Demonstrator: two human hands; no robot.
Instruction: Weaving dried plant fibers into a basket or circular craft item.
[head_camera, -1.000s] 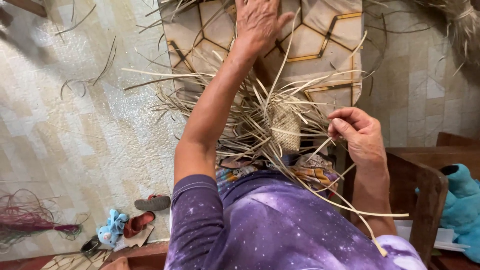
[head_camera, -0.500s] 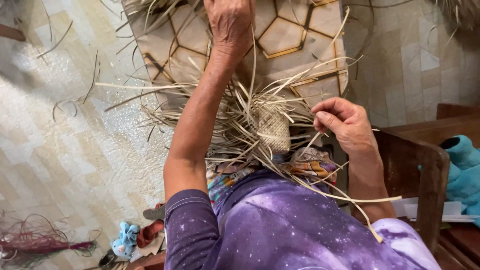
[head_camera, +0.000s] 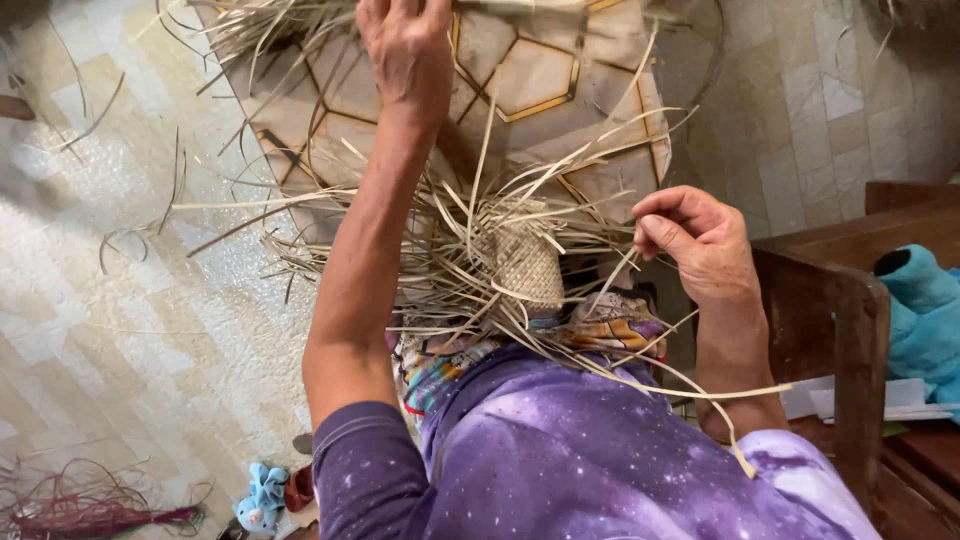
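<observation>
Both hands are out ahead of me, well apart. Nearest, my right hand (head_camera: 700, 250) is curled with thumb and fingers pinched together on a thin pale straw strand (head_camera: 612, 282) that runs down toward my lap. Just beside it, to the left, the small woven straw piece (head_camera: 522, 265) sits on my lap above the purple speckled shirt (head_camera: 590, 460), with loose strips fanning out from it on every side. Farther out, my left arm stretches up over the weave, and my left hand (head_camera: 408, 50) reaches the top edge of the view among the loose straw ends (head_camera: 270, 25); I cannot tell whether its fingers are closed on any. Beneath it lies a cushion with a hexagon pattern (head_camera: 530, 75). A wooden chair (head_camera: 850, 330) stands at my right, and pale tiled floor (head_camera: 120, 330) spreads to the left.
</observation>
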